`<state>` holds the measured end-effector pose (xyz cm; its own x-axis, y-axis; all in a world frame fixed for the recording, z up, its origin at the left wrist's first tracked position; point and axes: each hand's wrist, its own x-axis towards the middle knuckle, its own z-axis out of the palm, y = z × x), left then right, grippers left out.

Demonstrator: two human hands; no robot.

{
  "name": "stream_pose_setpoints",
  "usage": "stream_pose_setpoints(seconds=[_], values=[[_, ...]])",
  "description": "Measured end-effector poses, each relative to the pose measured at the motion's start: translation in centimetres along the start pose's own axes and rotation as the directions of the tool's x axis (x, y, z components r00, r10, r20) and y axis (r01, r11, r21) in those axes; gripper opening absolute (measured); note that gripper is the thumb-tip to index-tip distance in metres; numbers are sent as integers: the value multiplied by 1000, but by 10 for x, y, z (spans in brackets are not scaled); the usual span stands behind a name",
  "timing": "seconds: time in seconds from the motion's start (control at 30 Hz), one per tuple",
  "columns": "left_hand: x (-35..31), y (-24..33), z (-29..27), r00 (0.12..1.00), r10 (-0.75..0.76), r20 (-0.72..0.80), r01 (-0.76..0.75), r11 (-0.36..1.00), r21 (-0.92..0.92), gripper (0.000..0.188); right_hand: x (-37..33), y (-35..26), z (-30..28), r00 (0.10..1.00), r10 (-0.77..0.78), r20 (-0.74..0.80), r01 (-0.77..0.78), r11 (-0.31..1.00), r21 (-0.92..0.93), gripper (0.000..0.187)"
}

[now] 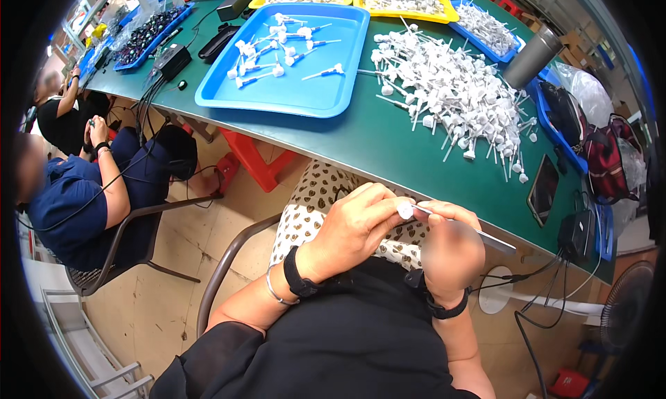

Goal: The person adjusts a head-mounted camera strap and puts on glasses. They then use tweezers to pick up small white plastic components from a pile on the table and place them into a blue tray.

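White plastic piece (404,210) sits pinched between the thumb and fingers of my left grip (357,222), just past three o'clock from the middle of my view. My right grip (447,250), partly blurred, is closed around a slim metallic tool (498,242). Beyond, a pile of white parts (454,97) lies at one o'clock on the green worktop (368,135), a blue tray (305,97) at eleven.
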<state>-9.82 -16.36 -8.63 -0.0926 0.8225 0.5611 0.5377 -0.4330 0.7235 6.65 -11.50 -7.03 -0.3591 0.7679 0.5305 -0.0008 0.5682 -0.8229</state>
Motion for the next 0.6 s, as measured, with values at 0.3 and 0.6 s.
stream_pose_setpoints(seconds=[0.3,0.6], values=[[-5,-6,4,999,-37,22,38,997,-70,21,1,-2,3,996,79,-32,-72,982,175,8],[-5,-7,5,999,-24,21,25,999,-41,21,4,-1,1,1000,20,-11,-20,1000,-4,6]])
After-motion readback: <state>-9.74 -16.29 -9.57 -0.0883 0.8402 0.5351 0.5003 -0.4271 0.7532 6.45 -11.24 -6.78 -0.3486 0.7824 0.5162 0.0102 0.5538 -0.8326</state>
